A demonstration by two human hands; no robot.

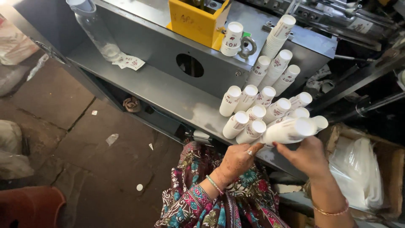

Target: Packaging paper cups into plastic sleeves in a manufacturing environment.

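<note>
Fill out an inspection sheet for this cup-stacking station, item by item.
Surface: grey metal machine ledge, scuffed, carrying the cup stacks.
Job's things: stack of white paper cups held on its side; more cup stacks leaning on the ledge; one short stack standing by the yellow housing.
Clutter: flat cup blanks beside a clear plastic bottle; paper scraps on the floor.
Grippers: left hand touching the held stack's end; right hand gripping it.
Cables: nothing seen.
Surroundings: cracked stone floor, box of plastic bags at right.
</note>
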